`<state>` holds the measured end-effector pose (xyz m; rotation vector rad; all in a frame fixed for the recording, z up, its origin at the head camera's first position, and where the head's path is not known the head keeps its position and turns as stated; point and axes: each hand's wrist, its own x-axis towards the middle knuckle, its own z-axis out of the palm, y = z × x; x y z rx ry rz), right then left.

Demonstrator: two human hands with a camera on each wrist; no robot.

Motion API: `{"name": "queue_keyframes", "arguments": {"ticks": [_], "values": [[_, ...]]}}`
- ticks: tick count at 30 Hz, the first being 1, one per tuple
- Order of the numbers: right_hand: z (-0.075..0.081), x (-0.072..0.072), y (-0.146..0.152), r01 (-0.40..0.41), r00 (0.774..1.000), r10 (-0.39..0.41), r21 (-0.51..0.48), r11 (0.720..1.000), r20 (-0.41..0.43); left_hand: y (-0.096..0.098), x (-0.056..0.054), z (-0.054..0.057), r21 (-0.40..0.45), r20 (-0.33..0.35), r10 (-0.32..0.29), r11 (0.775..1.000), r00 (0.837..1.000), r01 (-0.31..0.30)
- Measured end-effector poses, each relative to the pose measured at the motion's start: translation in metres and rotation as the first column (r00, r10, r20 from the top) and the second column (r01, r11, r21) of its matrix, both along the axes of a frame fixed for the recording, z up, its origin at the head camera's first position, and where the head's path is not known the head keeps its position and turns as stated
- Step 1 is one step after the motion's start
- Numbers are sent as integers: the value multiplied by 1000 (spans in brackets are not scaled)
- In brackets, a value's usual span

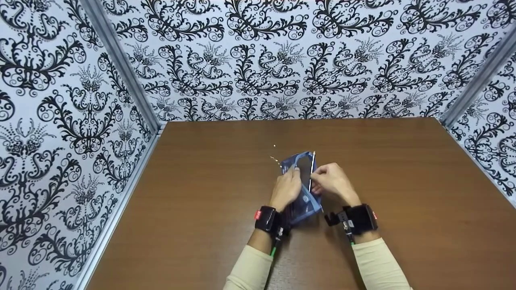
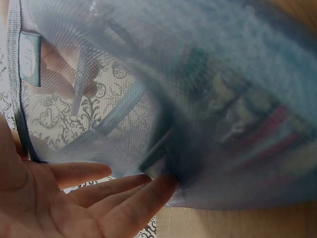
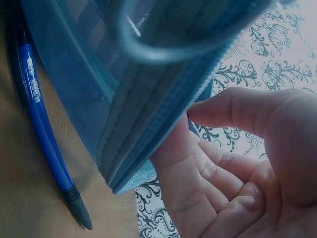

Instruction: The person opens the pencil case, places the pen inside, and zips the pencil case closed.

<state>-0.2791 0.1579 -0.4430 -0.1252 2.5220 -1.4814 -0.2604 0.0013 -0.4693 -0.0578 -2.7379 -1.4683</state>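
Observation:
A blue mesh zip pouch (image 1: 300,211) is held tilted over the table between both hands, its mouth partly open. The left hand (image 1: 287,187) grips the pouch's left side; in the left wrist view its long fingers (image 2: 133,201) lie against the mesh, with its thumb mostly hidden. At the other side the right hand (image 1: 332,181) pinches the zip edge (image 3: 148,153) between thumb and fingers. Blurred pinkish and dark things show through the mesh. Beside the pouch, a blue pen (image 3: 47,134) with a dark grip lies on the table.
The brown wooden table (image 1: 193,209) spreads around the hands. Patterned white-and-black panels (image 1: 266,60) enclose its back and sides, with grey metal posts (image 1: 121,64) at the corners. Small pale specks (image 1: 275,160) show just left of the pouch's top. Both wrists wear black camera bands.

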Motion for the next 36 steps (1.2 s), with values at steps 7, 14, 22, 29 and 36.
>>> {"name": "queue_keyframes", "arguments": {"ticks": [7, 14, 22, 29, 36], "values": [[-1, -1, 0, -2, 1000, 2, -13, 1000, 13, 0, 0, 1, -3, 10, 2, 1000, 1000, -2], [-2, -2, -1, -16, 1000, 16, 13, 1000, -8, 0, 0, 0, 11, 21, 6, 1000, 1000, -6], [-3, -2, -1, -42, 998, 44, 37, 998, -45, 0, 0, 0, 20, 22, 11, 1000, 1000, -12], [-5, -2, -2, -35, 999, 36, 33, 999, -29, 0, 0, 0, 9, 20, 7, 1000, 1000, -7], [-6, -2, -6, -57, 997, 60, 65, 996, -38, 0, 0, 1, 12, 33, 6, 1000, 999, -6]]}}
